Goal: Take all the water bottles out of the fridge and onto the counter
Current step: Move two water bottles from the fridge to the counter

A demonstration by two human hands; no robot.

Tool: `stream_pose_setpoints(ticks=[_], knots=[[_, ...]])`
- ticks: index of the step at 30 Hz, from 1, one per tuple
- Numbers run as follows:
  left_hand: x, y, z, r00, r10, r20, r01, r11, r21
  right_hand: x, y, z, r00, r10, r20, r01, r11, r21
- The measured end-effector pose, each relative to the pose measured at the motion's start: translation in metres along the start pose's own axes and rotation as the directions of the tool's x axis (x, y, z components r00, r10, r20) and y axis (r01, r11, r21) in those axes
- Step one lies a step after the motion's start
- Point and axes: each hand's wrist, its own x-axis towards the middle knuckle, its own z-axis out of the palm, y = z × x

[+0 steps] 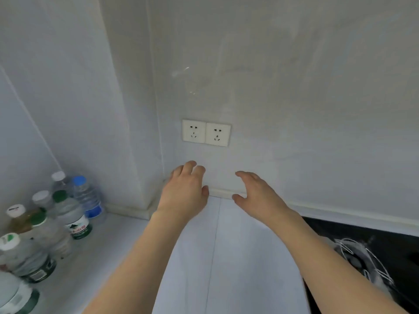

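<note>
Several water bottles stand grouped on the white counter (238, 257) at the far left. Among them are a blue-capped bottle (87, 198), a green-capped bottle with a green and red label (71, 214) and a white-capped bottle (27, 257) nearer to me. My left hand (184, 191) and my right hand (258, 193) hover side by side over the back of the counter, near the wall. Both hands hold nothing and their fingers are spread. The fridge is out of sight.
A double wall socket (206, 132) sits just above the hands. A wall corner column (127, 132) juts out between the bottles and the hands. A black hob (362, 234) with a wire pan support (367, 261) lies at the right.
</note>
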Motion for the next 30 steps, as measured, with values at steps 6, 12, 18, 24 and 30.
stream_pose_setpoints(ticks=[6,12,18,24,30], knots=[[0.022,0.153,0.021,0.982,0.171,0.079,-0.176,0.982,0.060,-0.083,0.120,-0.084,0.977,0.185,-0.109,-0.183,0.983,0.025],[0.004,0.328,0.046,0.922,0.371,0.112,-0.376,0.926,0.030,-0.191,0.236,-0.163,0.915,0.333,-0.228,-0.333,0.942,0.037],[-0.035,0.477,0.075,0.847,0.519,0.117,-0.524,0.852,0.016,-0.303,0.332,-0.221,0.833,0.458,-0.310,-0.472,0.881,0.033],[-0.074,0.595,0.100,0.767,0.623,0.153,-0.628,0.778,-0.023,-0.411,0.402,-0.264,0.729,0.568,-0.383,-0.596,0.801,0.055],[-0.113,0.706,0.116,0.628,0.762,0.158,-0.763,0.643,-0.067,-0.511,0.458,-0.293,0.592,0.689,-0.418,-0.713,0.689,0.127]])
